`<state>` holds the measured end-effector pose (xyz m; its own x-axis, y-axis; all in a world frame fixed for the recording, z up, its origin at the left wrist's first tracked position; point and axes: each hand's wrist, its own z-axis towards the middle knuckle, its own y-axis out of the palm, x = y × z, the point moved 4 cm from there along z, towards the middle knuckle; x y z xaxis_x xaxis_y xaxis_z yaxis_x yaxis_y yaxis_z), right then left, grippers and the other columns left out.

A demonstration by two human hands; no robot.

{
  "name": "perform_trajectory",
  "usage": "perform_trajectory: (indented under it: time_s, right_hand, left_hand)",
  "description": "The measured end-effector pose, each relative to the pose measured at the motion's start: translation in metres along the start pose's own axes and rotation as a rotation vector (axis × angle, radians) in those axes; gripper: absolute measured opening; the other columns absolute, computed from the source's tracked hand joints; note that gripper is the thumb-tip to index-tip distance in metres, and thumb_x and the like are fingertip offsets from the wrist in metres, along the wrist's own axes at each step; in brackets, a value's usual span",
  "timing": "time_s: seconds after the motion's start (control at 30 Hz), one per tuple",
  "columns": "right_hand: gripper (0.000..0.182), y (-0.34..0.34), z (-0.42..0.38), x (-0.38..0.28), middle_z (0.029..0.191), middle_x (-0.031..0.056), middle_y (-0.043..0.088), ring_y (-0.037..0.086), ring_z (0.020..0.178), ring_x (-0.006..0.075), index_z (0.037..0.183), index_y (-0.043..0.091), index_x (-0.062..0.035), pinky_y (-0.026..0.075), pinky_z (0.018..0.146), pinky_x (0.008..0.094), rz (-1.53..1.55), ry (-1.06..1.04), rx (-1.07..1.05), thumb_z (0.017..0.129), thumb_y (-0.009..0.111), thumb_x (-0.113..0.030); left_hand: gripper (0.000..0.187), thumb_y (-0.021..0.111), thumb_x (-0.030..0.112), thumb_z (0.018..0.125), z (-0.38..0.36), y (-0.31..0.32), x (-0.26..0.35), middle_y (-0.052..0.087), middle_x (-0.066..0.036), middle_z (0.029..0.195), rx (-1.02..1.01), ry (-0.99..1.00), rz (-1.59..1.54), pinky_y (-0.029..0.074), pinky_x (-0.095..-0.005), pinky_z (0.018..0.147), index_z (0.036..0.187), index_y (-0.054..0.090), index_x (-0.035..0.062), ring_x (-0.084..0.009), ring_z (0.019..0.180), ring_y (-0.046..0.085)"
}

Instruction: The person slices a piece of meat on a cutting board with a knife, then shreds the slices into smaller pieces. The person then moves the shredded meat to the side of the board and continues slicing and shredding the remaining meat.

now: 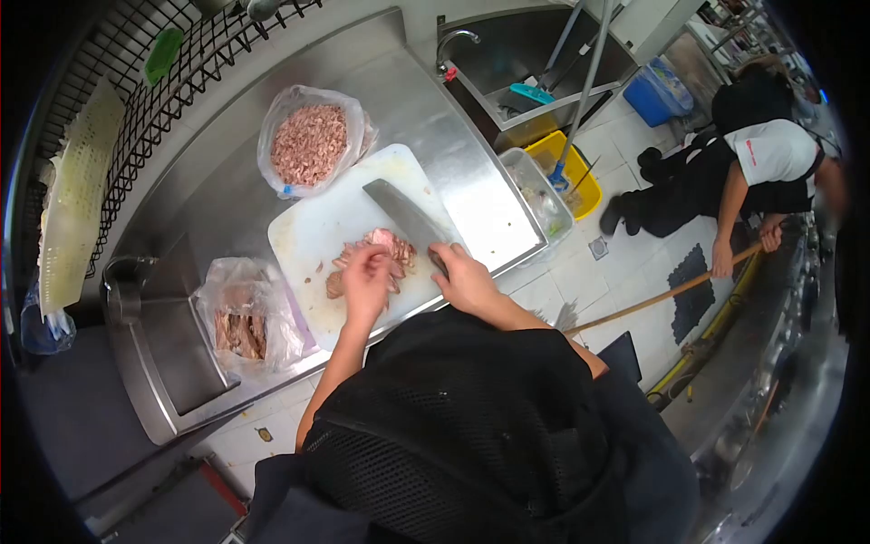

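- While the right hand (469, 283) closes around the handle of a broad knife (399, 210), the blade slants ahead of both hands, over the cutting board (317, 222).
- Left hand (364, 283): fingers partly curled, touching the meat (390, 243); whether they pinch a piece cannot be told.
- Step in hand, as judged: cutting meat on the board; a further cut calls for steady pieces and fingertips clear of the edge.
- Beyond the left hand: a bag of chopped meat (310, 145); to its left, a bag of larger pieces (240, 334).
- Well right of both hands: a co-worker (770, 154) grips a long wooden pole (671, 295).
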<state>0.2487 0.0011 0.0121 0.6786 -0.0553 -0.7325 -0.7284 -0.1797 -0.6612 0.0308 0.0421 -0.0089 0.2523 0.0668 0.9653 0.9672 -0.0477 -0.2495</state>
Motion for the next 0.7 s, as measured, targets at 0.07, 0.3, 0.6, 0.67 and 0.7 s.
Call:
perform_trajectory:
  time_s: [0.07, 0.3, 0.6, 0.67, 0.7]
  right_hand:
    - [0.051, 0.015, -0.003, 0.006, 0.126, 0.0247, 0.061, 0.067, 0.106, 0.0488, 0.139, 0.053, -0.0073, 0.056, 0.090, 0.0571, 0.073, -0.004, -0.039, 0.093, 0.073, -0.018]
    - [0.032, 0.047, 0.002, 0.031, 0.117, 0.0265, 0.070, 0.068, 0.106, 0.0476, 0.121, 0.068, 0.0006, 0.056, 0.088, 0.0542, -0.025, 0.051, -0.186, 0.093, 0.068, -0.015]
    - [0.026, 0.036, -0.010, 0.030, 0.108, 0.0233, 0.074, 0.071, 0.101, 0.0440, 0.114, 0.071, -0.0005, 0.056, 0.090, 0.0527, -0.009, -0.072, -0.074, 0.092, 0.066, -0.016]
    - [0.031, 0.038, -0.009, 0.037, 0.111, 0.0248, 0.073, 0.070, 0.107, 0.0432, 0.115, 0.073, -0.0005, 0.054, 0.096, 0.0531, 0.072, 0.009, -0.160, 0.090, 0.070, -0.020]
    - [0.031, 0.036, -0.009, 0.038, 0.111, 0.0248, 0.073, 0.070, 0.107, 0.0432, 0.115, 0.073, -0.0005, 0.054, 0.096, 0.0531, 0.095, 0.017, -0.153, 0.090, 0.070, -0.020]
  left_hand:
    - [0.023, 0.072, 0.000, 0.094, 0.012, 0.027, 0.044, 0.071, -0.009, 0.106, -0.119, 0.154, 0.132, 0.056, -0.0309, 0.083, 0.117, 0.072, -0.0010, -0.0187, 0.094, 0.069]
    - [0.044, 0.079, -0.001, 0.080, 0.036, 0.138, 0.095, 0.067, -0.017, 0.116, -0.700, 0.595, 0.506, 0.055, -0.0451, 0.095, 0.124, 0.071, 0.0010, -0.0358, 0.108, 0.068]
    - [0.072, 0.075, -0.006, 0.078, 0.045, 0.231, 0.054, 0.050, -0.013, 0.151, -1.004, 0.594, 0.795, 0.053, -0.0478, 0.108, 0.146, 0.058, 0.0113, -0.0409, 0.129, 0.055]
    - [0.058, 0.077, -0.003, 0.080, 0.055, 0.238, 0.045, 0.056, -0.013, 0.145, -0.975, 0.628, 0.719, 0.053, -0.0469, 0.106, 0.135, 0.067, 0.0096, -0.0397, 0.125, 0.058]
    - [0.058, 0.077, -0.003, 0.080, 0.058, 0.241, 0.040, 0.056, -0.013, 0.145, -0.996, 0.623, 0.734, 0.053, -0.0469, 0.106, 0.135, 0.067, 0.0096, -0.0397, 0.125, 0.058]
